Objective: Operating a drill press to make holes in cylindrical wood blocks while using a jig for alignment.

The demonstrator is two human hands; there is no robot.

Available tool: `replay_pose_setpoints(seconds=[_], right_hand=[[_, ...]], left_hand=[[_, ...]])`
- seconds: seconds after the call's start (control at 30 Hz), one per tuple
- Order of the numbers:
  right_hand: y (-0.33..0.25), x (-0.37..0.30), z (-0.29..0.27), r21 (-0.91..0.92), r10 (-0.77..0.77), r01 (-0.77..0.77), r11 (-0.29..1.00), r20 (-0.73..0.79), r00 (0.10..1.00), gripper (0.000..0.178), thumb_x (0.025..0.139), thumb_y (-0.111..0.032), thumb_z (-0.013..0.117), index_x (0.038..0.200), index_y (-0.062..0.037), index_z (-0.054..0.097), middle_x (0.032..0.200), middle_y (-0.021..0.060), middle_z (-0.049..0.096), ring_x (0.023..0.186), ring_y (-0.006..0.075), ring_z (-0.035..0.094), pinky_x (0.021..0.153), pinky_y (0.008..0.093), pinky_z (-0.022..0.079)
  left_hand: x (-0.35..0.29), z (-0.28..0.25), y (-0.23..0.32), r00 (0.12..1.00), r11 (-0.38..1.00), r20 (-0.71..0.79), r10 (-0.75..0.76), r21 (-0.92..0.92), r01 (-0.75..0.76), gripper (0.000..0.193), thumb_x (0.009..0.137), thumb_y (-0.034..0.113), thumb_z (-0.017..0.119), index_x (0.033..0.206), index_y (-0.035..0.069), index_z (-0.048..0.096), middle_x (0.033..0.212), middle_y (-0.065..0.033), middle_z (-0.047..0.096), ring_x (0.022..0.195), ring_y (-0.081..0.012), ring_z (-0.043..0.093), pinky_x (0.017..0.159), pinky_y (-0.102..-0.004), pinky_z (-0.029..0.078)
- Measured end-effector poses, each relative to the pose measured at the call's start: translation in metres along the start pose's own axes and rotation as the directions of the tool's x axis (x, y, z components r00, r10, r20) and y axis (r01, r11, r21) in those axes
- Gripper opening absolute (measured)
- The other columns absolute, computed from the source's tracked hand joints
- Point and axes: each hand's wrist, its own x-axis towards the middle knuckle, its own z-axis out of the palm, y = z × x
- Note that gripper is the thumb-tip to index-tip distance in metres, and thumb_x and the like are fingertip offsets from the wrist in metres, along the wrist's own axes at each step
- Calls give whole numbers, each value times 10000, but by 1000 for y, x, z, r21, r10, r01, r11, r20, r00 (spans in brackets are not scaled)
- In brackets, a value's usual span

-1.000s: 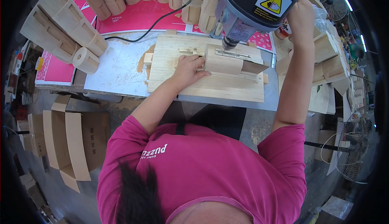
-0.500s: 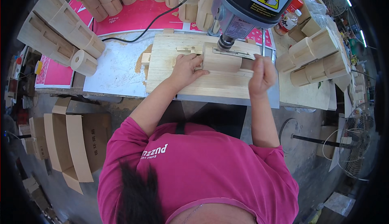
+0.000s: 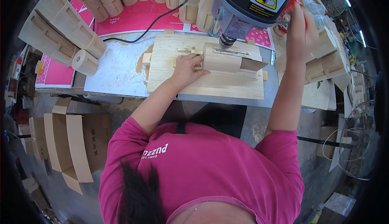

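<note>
A pale wooden cylinder (image 3: 227, 62) with a slot along its top lies on its side on a wooden board jig (image 3: 182, 80). My left hand (image 3: 188, 68) grips its left end, thumb at the front and fingers curled by the end face. Directly above the slot is the chuck (image 3: 226, 42) of a drill press (image 3: 253, 3). A flat dark plate (image 3: 253, 64) juts from the cylinder's right end. My right hand (image 3: 302, 29) is raised at the upper right, closed around the drill press lever (image 3: 283, 22); its outer edge is blurred.
Slotted wooden cylinders stand in stacks at the back left (image 3: 69, 27), with more at the right (image 3: 328, 66). One short cylinder (image 3: 84, 62) stands near the left stacks. A black cable (image 3: 150, 25) crosses the table. An open cardboard box (image 3: 75, 143) sits on the floor at left.
My right hand has swung up and to the right with the lever, away from the cylinder's right end. The chuck sits slightly higher. My left hand and the cylinder have stayed put.
</note>
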Motion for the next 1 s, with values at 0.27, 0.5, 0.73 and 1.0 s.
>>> replay_pose_setpoints(seconds=[0.27,0.5,0.73,1.0], right_hand=[[39,39,11,192,52,-79,978,141,989,275,874,-245,519,961,8,585,807,47,585,726,125,532,679,244,421],[86,-89,-23,-138,51,107,985,815,577,318,746,-155,666,1009,-2,574,923,109,612,833,221,534,771,308,417],[44,-154,-47,15,329,-572,820,806,493,242,746,-141,679,934,-5,609,778,9,570,720,104,505,660,241,402],[50,-191,-1,115,499,-940,322,823,271,223,812,-218,599,868,-2,615,768,-10,576,710,74,508,657,207,390]], left_hand=[[9,19,-2,988,909,11,-154,-391,146,435,581,294,781,951,107,649,751,-43,521,743,-198,521,830,-333,319],[-12,-19,7,988,908,16,-151,-392,145,387,551,200,796,876,47,652,766,-56,538,678,-190,535,634,-287,415],[-76,-102,18,988,879,110,-105,-454,144,302,544,134,797,766,28,622,855,-33,510,817,-156,493,799,-283,386],[-118,-138,12,822,298,137,-553,-888,349,186,697,70,708,850,-13,641,1203,-111,461,1085,-158,464,879,-289,393]])
